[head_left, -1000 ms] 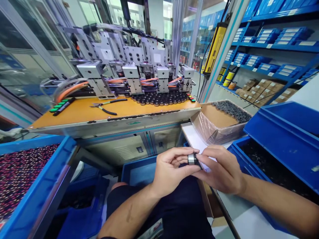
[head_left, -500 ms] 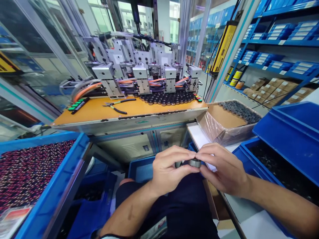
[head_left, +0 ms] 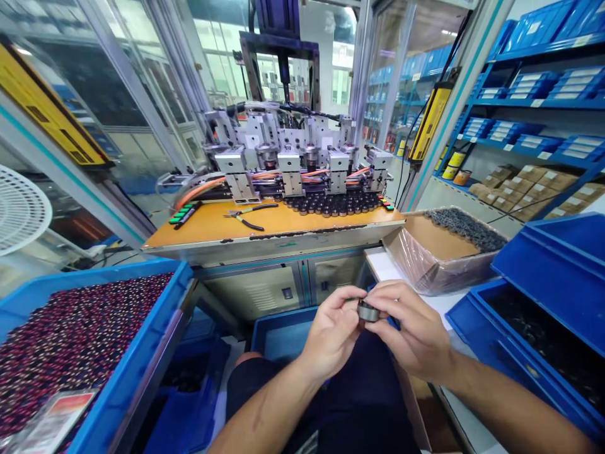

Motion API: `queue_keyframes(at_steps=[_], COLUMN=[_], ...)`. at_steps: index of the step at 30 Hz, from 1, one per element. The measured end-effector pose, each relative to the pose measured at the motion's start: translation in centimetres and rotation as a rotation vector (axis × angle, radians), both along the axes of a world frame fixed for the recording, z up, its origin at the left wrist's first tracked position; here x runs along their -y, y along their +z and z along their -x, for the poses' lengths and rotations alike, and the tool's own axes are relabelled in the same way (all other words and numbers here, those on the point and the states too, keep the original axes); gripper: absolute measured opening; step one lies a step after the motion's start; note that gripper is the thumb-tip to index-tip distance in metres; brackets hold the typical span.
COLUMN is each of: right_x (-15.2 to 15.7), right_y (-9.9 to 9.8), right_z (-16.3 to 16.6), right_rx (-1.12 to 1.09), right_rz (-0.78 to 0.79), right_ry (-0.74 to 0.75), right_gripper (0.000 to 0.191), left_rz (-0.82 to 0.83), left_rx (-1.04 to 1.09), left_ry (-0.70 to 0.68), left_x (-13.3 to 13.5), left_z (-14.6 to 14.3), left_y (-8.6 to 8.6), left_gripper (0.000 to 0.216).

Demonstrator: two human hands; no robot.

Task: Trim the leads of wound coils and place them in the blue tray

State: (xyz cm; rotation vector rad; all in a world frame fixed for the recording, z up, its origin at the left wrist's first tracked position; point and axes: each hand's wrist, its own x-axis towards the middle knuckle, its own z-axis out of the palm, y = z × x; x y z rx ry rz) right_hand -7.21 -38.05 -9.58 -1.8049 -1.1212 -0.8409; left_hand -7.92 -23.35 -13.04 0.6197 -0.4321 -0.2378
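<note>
Both of my hands meet over my lap and pinch one small ring-shaped part [head_left: 367, 311], dark with a silvery metal band. My left hand [head_left: 333, 331] grips it from the left with thumb and fingers curled. My right hand [head_left: 413, 331] closes on it from the right, fingertips on top. Below the hands lies a blue bin [head_left: 283, 334] on the floor between my knees.
An orange-topped machine table [head_left: 265, 227] ahead carries pliers [head_left: 246, 217], rows of dark round parts [head_left: 335, 203] and a multi-head machine [head_left: 293, 157]. A blue bin of small red-and-dark pieces [head_left: 70, 334] sits left. A cardboard box [head_left: 435, 249] and blue bins [head_left: 543, 302] of dark parts stand right.
The view has tilted up and shifted right, so the table and bins sit farther right and lower. My hands stay together on the ring part, which has turned from upright to lying nearly flat.
</note>
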Motion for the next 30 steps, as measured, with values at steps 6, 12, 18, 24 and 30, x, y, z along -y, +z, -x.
queue_keyframes(at_steps=[6, 12, 18, 24, 30], right_x=[-1.7, -4.3, -6.9, -8.3, -9.8], right_y=[-0.8, -2.2, -2.5, -3.9, 1.5], right_z=[-0.8, -11.8, -23.0, -25.2, -24.0], right_rx=[-0.082, -0.098, 0.239, 0.363, 0.277], right_rz=[-0.001, 0.130, 0.239, 0.512, 0.398], right_ry=[-0.025, -0.138, -0.288, -0.300, -0.168], right_gripper=[0.023, 0.003, 0.022, 0.033, 0.053], left_rz=[-0.068, -0.456, -0.586, -0.554, -0.645], left_rx=[-0.028, -0.398, -0.571, -0.730, -0.758], left_ry=[0.125, 0.429, 0.497, 0.627, 0.389], left_x=[-1.1, -4.5, -8.3, -9.6, -11.3], left_z=[-0.9, -3.0, -1.7, -1.6, -3.0], left_y=[-0.6, -6.2, -14.6, -19.6, -17.7], left_gripper=[0.028, 0.084, 0.091, 0.081, 0.092])
